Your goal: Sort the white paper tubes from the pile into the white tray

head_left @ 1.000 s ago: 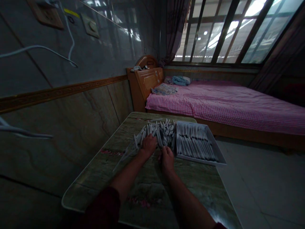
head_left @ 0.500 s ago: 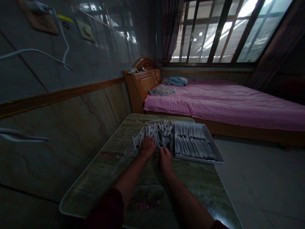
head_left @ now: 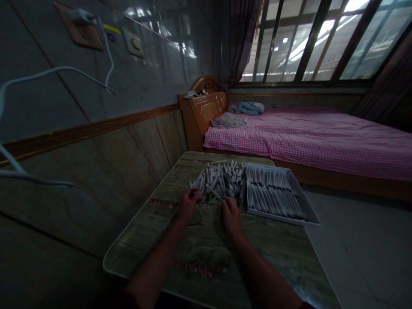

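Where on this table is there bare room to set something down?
The table looks bare between the left forearm and right forearm, and right of the right forearm, nearside of the tray. The far part is crowded: loose sticks heap beside the tray.

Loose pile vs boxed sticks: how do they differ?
The loose pile is jumbled, its sticks pointing many ways; the boxed sticks lie side by side in two rows. The loose pile rests on the tabletop; the boxed sticks sit inside the tray. Both consist of slim, pale sticks.
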`<state>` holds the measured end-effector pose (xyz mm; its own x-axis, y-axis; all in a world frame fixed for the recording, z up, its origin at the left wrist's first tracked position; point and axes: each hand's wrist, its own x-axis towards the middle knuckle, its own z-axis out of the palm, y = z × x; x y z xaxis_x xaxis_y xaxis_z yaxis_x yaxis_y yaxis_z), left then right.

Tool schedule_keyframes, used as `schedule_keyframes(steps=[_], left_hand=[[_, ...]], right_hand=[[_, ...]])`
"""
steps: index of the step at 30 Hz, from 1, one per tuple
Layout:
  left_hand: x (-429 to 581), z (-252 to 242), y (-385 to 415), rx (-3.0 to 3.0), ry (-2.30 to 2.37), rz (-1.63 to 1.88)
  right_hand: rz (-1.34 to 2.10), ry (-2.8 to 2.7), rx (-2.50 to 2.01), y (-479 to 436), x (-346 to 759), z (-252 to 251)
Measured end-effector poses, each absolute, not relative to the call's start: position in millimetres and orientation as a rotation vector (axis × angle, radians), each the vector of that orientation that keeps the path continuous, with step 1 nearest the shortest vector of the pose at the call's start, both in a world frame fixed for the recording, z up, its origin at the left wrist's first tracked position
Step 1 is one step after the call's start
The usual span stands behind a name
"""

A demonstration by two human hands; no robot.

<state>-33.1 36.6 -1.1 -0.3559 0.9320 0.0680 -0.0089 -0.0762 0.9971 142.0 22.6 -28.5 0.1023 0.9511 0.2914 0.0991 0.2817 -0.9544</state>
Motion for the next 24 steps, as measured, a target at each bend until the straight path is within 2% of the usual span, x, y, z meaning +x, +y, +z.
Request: schedule_keyframes(steps=[6, 24], left_hand=[[-48, -5, 26, 0.864, 1.224, 1.612], [-48, -5, 20, 0.811, 1.023, 1.565]], right_hand=[[0.845, -1.346, -1.098, 19, 140, -31], [0.767, -1.472, -1.082, 19, 142, -37]])
